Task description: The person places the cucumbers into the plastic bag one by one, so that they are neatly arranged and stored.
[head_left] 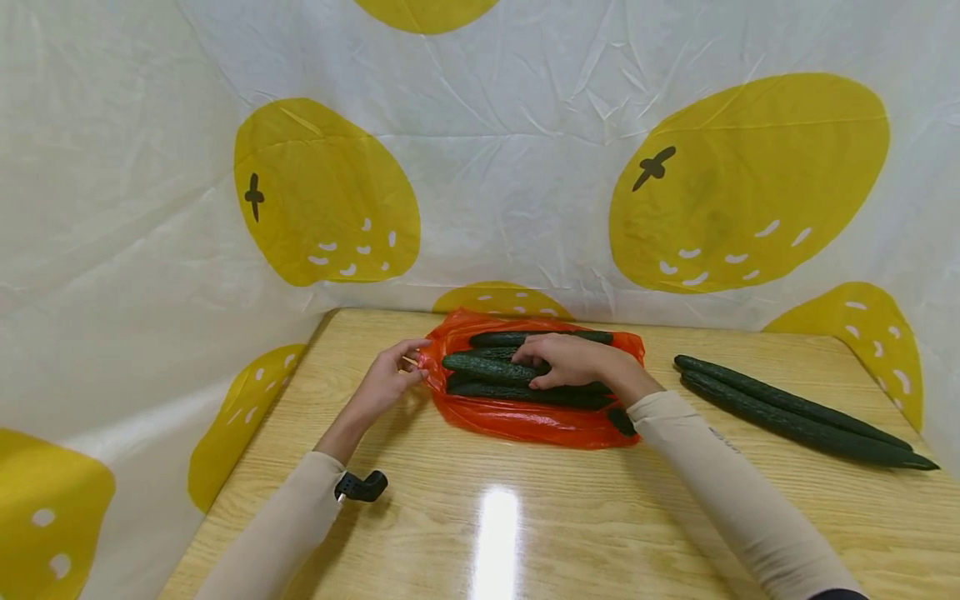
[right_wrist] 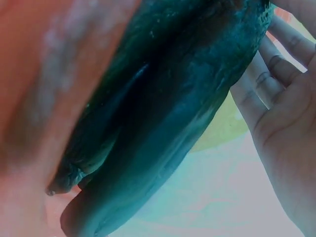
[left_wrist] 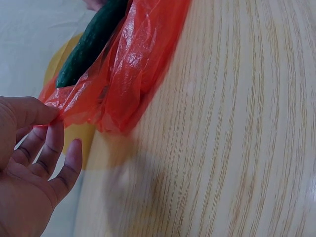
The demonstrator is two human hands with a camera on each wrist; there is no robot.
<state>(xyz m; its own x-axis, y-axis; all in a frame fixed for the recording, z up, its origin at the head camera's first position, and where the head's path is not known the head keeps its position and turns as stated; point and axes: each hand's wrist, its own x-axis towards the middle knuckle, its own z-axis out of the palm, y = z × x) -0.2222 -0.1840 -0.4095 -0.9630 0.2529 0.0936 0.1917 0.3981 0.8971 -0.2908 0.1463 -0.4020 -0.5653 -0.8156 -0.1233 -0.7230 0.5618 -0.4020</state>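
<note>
Dark green cucumbers lie lengthwise in a red plastic bag [head_left: 517, 425], its open side facing up. My left hand [head_left: 386, 383] pinches the bag's left edge between thumb and fingertip; in the left wrist view the other fingers of that hand [left_wrist: 37, 168] are spread apart. From above, my right hand [head_left: 573, 360] grips the topmost cucumber [head_left: 477, 367] over its right part. The right wrist view shows fingers of that hand [right_wrist: 291, 98] against the far side of a cucumber [right_wrist: 173, 123], with blurred red film at the left.
Two long cucumbers [head_left: 795, 412] lie side by side on the wooden table [head_left: 420, 533], right of the bag. A white sheet [head_left: 517, 200] with yellow fruit prints hangs behind and to the left. A black strap mount [head_left: 363, 486] sits on the left wrist.
</note>
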